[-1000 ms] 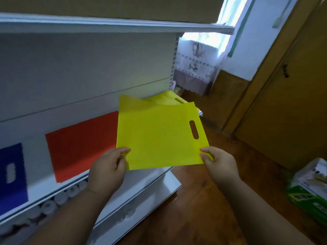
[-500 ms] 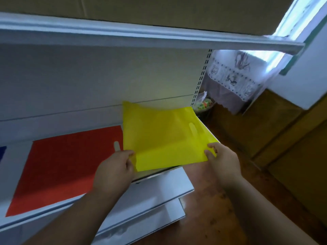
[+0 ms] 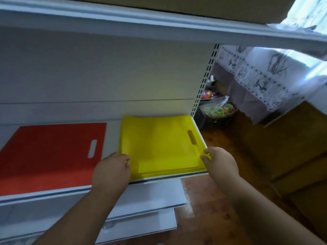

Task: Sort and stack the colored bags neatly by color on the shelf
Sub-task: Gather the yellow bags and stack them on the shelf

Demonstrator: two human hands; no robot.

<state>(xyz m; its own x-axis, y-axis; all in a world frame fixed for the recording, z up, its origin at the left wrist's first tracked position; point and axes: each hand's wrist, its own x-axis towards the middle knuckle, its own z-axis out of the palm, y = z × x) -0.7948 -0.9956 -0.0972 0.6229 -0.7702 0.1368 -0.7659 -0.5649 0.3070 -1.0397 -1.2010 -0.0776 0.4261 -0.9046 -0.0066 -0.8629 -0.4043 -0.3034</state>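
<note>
A yellow bag (image 3: 159, 144) with an oval handle hole lies flat on a stack of yellow bags at the right end of the white shelf (image 3: 53, 190). My left hand (image 3: 112, 171) pinches the bag's front left corner. My right hand (image 3: 219, 162) pinches its front right corner. To the left a red bag (image 3: 47, 152) with a white-looking handle slot lies flat on the same shelf, a narrow strip of bare shelf between the two colours.
Another shelf board (image 3: 159, 25) runs overhead with cardboard boxes on it. Lower shelf boards (image 3: 152, 195) stick out beneath my arms. A basket of colourful packets (image 3: 217, 110) sits on the wooden floor beyond the shelf's right upright, under a patterned cloth (image 3: 261, 76).
The yellow bag has gone from held up in front of the shelf down onto the yellow stack. Both hands moved forward with it, and the view shifted right, losing the blue bag.
</note>
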